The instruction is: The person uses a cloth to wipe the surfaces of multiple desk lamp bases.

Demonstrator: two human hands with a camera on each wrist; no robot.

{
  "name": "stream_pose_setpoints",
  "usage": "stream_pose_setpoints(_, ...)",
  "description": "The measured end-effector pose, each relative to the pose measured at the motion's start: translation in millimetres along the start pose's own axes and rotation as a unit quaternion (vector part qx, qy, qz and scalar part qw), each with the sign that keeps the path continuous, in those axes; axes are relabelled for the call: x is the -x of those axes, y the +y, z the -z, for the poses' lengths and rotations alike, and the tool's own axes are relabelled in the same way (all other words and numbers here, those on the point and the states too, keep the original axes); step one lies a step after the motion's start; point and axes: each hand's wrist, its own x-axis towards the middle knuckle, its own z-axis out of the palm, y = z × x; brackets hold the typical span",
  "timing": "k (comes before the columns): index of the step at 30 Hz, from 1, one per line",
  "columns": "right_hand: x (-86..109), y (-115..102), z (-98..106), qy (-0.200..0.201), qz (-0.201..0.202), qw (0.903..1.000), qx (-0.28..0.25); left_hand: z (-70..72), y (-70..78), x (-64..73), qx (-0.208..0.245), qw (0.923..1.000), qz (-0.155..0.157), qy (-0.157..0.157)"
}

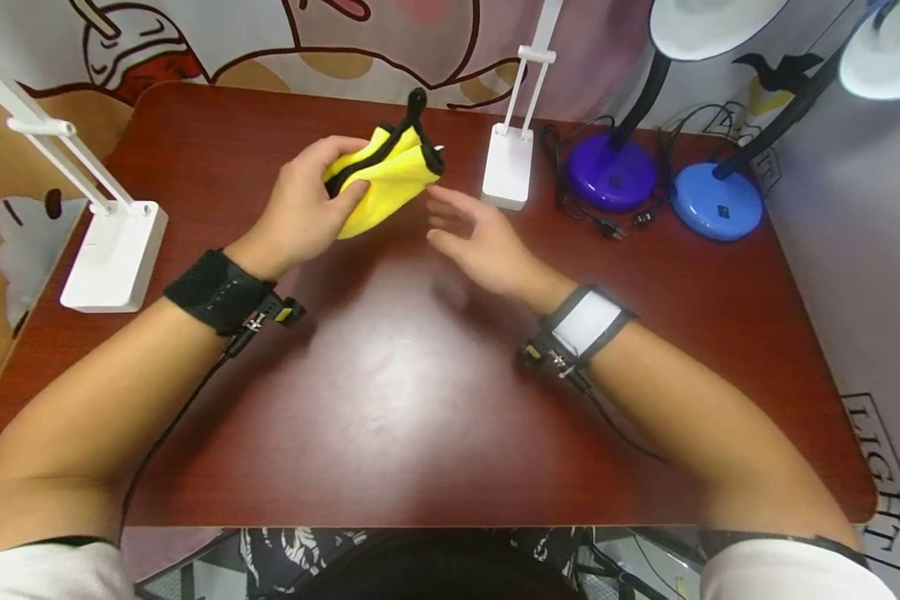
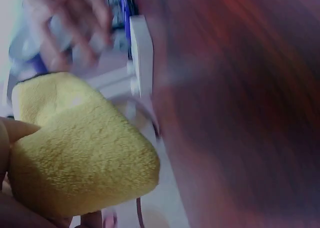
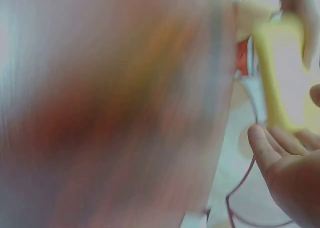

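A folded yellow cloth with black edging and a black loop on top is held up over the table in the head view. My left hand grips its left end, thumb on the near face. In the left wrist view the fluffy cloth fills the lower left, with the thumb pressed against it. My right hand is just right of the cloth, fingers extended toward its lower corner and holding nothing. The right wrist view shows the right hand with its fingertips close below the blurred cloth.
On the brown table, a white lamp stands at the left and another white lamp at the back. Farther right are a purple lamp base and a blue lamp base, with black cords and plugs around them.
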Motion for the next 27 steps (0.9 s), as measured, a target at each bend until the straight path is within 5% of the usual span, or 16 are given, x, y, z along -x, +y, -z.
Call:
stream_pose_setpoints(5, 10.3, -3, -16, 0.020, -0.011, 0.9879, -0.154, -41.5, 18.5, 1.4, 0.070, 0.9953, -0.047, -0.048)
stream_pose_setpoints(10, 16.3, 14, -9, 0.097, -0.023, 0.9849, -0.142, -63.1, 33.7, 7.8, 0.146, 0.9773, -0.061, -0.141)
stream_pose_setpoints(15, 21.0, 29, -2, 0.149, -0.065, 0.9824, -0.091, -60.1, 35.0, 7.2, 0.107, 0.9770, -0.073, -0.169)
stream_pose_setpoints(19, 32.8, 38, 10, 0.165, -0.091, 0.9797, -0.069, -32.7, 13.2, 0.0, 0.015, 0.9919, -0.058, -0.112)
stream_pose_setpoints(22, 44.5, 44, 21, 0.177, -0.095, 0.9791, -0.033, 9.0, -19.7, 1.8, -0.096, 0.9948, -0.020, -0.027)
stream_pose_setpoints(25, 54.5, 48, 32, 0.183, -0.093, 0.9787, -0.006, 62.9, -61.1, 17.5, -0.226, 0.9728, 0.028, 0.044)
stream_pose_setpoints(27, 59.5, 48, 38, 0.186, -0.092, 0.9781, 0.006, 99.5, -85.5, 33.8, -0.290, 0.9519, 0.081, 0.056)
